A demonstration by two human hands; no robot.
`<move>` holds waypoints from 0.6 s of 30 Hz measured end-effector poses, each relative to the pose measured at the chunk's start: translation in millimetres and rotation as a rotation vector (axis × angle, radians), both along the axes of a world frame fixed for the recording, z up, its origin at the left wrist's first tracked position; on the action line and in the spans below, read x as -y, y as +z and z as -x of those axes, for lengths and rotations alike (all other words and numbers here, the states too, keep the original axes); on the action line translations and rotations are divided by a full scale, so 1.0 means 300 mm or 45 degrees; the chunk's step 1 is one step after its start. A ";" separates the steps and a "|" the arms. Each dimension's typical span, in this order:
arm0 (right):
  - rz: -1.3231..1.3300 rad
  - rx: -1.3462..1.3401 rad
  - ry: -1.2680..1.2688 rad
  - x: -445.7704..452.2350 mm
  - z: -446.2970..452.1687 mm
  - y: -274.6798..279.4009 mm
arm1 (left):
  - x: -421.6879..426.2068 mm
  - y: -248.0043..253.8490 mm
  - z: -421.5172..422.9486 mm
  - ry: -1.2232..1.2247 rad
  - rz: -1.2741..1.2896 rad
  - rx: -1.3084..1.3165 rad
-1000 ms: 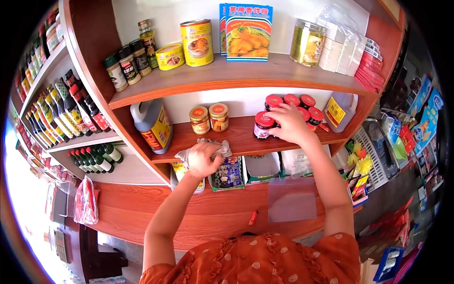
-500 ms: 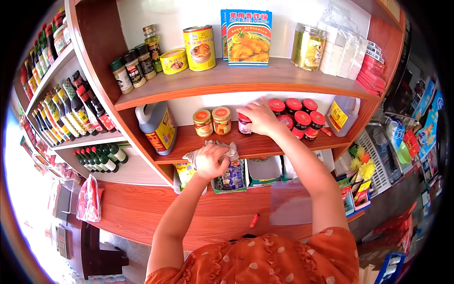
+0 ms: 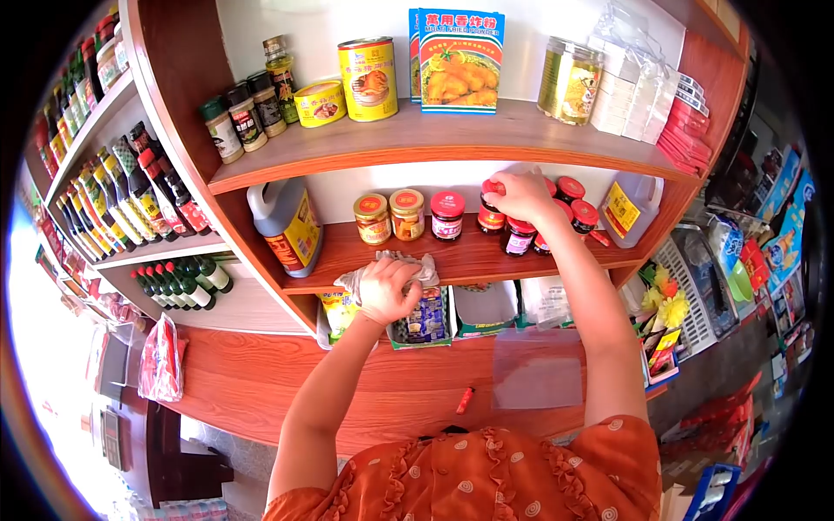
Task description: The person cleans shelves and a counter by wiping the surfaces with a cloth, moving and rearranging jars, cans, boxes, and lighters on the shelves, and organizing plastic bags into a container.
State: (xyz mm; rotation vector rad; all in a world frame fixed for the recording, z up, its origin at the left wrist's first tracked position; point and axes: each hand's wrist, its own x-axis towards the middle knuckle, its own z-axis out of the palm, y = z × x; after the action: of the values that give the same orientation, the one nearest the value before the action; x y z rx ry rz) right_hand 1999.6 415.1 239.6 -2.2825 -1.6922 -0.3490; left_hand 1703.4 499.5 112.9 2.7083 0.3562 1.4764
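Observation:
My left hand (image 3: 388, 288) is closed on a crumpled greyish cloth (image 3: 427, 271) at the front edge of the middle shelf. On that shelf, my right hand (image 3: 524, 194) has its fingers around the lid of a red-lidded jar (image 3: 491, 220). More red-lidded jars (image 3: 519, 238) cluster under and behind this hand, partly hidden by it and the forearm. To the left, one red-lidded jar (image 3: 447, 217) stands apart. Beside it are two jars with orange-red lids, one nearer (image 3: 407, 217) and one farther left (image 3: 372, 220).
A large dark jug (image 3: 288, 230) stands at the shelf's left end, a clear jug (image 3: 632, 211) at its right. Cans, spice bottles and a blue powder box (image 3: 460, 65) fill the shelf above. Below are open boxes (image 3: 423, 319) and a wooden counter (image 3: 252, 365).
My right hand has moved right, from the lone red-lidded jar to another jar by the cluster. The lone jar now stands released. My left hand stays on the cloth.

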 end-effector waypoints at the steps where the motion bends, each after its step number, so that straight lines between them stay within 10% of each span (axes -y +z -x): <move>1: -0.022 -0.011 0.046 0.002 0.022 0.001 | 0.002 0.003 0.002 -0.001 0.004 0.000; 18: 0.540 0.082 0.080 0.172 0.035 0.053 | -0.002 -0.001 0.007 -0.011 -0.028 -0.002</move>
State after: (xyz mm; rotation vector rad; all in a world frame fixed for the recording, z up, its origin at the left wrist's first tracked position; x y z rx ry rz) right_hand 1989.2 363.6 255.5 -2.5183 -2.0258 -0.0504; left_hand 1701.4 500.0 112.6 2.7246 0.3295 1.4851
